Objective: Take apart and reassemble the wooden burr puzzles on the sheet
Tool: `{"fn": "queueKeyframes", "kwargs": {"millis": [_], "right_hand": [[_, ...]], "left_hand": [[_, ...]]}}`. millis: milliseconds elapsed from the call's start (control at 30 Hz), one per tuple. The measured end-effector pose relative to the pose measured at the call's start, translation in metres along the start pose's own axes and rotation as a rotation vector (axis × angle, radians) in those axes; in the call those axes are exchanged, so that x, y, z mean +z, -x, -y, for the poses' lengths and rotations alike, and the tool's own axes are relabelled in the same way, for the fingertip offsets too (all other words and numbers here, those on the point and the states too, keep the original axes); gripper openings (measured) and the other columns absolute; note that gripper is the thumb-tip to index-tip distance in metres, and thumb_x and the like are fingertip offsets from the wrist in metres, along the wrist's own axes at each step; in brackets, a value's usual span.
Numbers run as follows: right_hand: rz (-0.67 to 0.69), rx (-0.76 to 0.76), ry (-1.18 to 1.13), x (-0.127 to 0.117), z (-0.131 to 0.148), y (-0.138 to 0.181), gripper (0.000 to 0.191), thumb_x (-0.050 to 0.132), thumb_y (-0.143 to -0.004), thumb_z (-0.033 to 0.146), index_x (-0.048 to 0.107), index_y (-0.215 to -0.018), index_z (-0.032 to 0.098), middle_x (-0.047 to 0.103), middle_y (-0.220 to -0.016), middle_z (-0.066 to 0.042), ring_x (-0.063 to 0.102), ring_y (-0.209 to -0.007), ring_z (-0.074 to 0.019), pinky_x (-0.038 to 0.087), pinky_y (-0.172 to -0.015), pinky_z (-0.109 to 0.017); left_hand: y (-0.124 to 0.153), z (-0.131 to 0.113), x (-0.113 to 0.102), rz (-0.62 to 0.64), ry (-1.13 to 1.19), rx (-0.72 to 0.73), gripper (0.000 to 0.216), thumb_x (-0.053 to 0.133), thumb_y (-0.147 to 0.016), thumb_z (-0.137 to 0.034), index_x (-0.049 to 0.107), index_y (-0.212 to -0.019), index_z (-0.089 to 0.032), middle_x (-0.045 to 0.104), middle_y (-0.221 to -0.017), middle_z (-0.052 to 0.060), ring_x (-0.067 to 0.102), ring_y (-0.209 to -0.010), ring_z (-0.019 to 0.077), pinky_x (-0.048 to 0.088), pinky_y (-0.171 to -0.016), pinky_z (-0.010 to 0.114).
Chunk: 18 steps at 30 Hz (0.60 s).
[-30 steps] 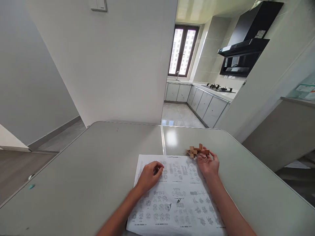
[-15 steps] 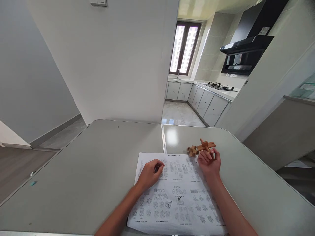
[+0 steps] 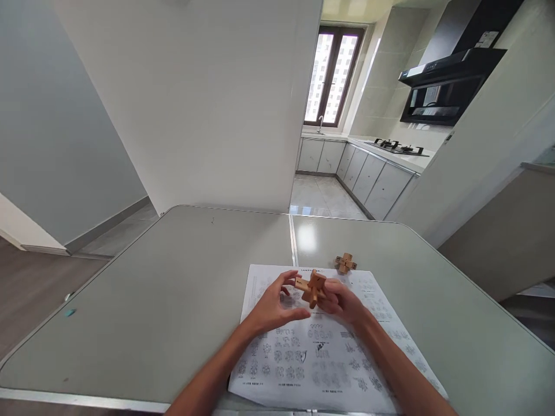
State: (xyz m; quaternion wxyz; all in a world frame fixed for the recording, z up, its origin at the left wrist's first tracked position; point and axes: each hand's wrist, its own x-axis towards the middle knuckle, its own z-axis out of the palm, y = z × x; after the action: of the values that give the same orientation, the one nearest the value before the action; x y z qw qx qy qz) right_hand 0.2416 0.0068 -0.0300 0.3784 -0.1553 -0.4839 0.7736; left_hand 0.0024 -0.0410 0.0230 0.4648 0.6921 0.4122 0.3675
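Observation:
My right hand (image 3: 342, 303) grips a wooden interlocking puzzle (image 3: 312, 287) above a printed instruction sheet (image 3: 329, 358). Next to it, my left hand (image 3: 275, 306) has its fingers spread and curled toward the puzzle's left end, fingertips close to or touching the wood. A second, smaller wooden puzzle piece cluster (image 3: 346, 263) lies on the table just past the sheet's far edge. The sheet shows rows of small puzzle diagrams.
The grey table (image 3: 173, 289) has a seam down its middle and a small teal speck (image 3: 69, 312) near the left edge. Beyond it stand a white wall and an open kitchen with cabinets (image 3: 368, 179), a hob and a black range hood (image 3: 451, 81).
My right hand lifted one wooden puzzle from beside the sheet's far right corner and carried it left over the paper. My left hand rose from the sheet and opened toward it.

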Motion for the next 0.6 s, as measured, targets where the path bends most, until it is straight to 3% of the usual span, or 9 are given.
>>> {"fn": "queueKeyframes", "kwargs": {"millis": [100,267,500,600], "right_hand": [[0.043,0.043,0.024,0.007,-0.005,-0.001,0.047,0.066,-0.092,0.045,0.05,-0.056,0.02,0.042,-0.04,0.006,0.029,-0.036,-0.0077,0.022,-0.041,-0.024],[0.067,0.067,0.056,0.016,-0.004,0.0,0.043,0.065,-0.095,0.043,0.057,-0.06,0.018,0.048,-0.043,0.004,0.035,-0.039,-0.0086,0.026,-0.045,-0.024],[0.058,0.069,0.071,0.014,-0.002,-0.001,0.043,0.066,-0.094,0.043,0.054,-0.062,0.019,0.045,-0.044,0.006,0.032,-0.04,-0.008,0.025,-0.046,-0.025],[0.067,0.085,0.069,0.014,-0.003,0.0,0.044,0.066,-0.094,0.045,0.053,-0.061,0.019,0.045,-0.045,0.006,0.032,-0.04,-0.008,0.025,-0.045,-0.025]], "left_hand": [[0.002,-0.005,-0.001,0.072,0.04,-0.016,0.095,0.093,-0.065,-0.046,0.05,-0.148,-0.03,0.056,-0.148,0.012,0.056,-0.131,0.0344,0.044,-0.112,0.051],[0.003,-0.008,0.0,0.093,0.054,-0.036,0.087,0.093,-0.067,-0.043,0.055,-0.144,-0.03,0.064,-0.137,0.009,0.062,-0.122,0.0303,0.047,-0.109,0.049],[0.001,-0.004,0.001,0.117,0.146,-0.04,0.093,0.094,-0.065,-0.038,0.049,-0.146,-0.029,0.059,-0.144,0.011,0.063,-0.122,0.0301,0.049,-0.108,0.048],[0.002,-0.005,0.002,0.142,0.153,-0.066,0.095,0.094,-0.066,-0.037,0.047,-0.148,-0.029,0.064,-0.137,0.01,0.064,-0.119,0.0293,0.049,-0.107,0.049]]}}
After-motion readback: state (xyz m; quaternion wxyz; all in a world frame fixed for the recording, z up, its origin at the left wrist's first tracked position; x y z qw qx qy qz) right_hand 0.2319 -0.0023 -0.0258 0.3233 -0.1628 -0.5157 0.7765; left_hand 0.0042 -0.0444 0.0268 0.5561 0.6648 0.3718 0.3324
